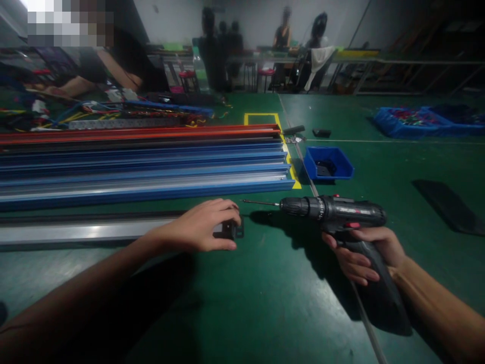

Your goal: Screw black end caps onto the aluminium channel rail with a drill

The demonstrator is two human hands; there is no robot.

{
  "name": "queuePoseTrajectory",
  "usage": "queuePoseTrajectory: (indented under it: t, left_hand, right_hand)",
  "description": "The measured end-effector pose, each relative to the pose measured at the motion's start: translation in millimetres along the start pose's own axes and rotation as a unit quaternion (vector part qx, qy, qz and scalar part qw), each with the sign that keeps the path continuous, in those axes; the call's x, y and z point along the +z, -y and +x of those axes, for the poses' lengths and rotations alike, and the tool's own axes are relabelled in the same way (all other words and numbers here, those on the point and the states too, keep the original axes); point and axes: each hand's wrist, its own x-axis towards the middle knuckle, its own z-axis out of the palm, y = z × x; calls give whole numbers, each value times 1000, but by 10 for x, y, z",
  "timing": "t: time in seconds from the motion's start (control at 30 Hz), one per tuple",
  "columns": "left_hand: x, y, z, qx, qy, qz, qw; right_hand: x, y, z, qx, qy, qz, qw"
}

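My right hand is wrapped around the grip of a black cordless drill, held above the green table. Its long thin bit points left, toward my other hand. My left hand curls over a black end piece at the right end of a long silver metal channel. The bit's tip is just right of the left fingertips, apart from the end piece. The channel lies flat and runs out of view at the left; my hand hides part of its end.
Blue channels and an orange one lie parallel behind, ending near yellow tape. Right of them stands a small blue bin with dark parts. Larger blue trays and a dark flat piece are farther right. People work behind.
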Motion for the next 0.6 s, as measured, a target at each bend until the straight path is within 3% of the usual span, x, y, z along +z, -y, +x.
queuePoseTrajectory:
  t: [0.13, 0.43, 0.6]
  left_hand:
    - [19, -26, 13, -12, -16, 13, 1000]
    - [5, -59, 28, -29, -14, 19, 999]
    - [-2, -71, 4, -33, -16, 21, 999]
  right_hand:
    - [-31, 93, -55, 17, -2, -4, 1000]
    - [-137, 117, -96, 72, 69, 3, 995]
    - [-157, 76, -110, 86, 47, -12, 995]
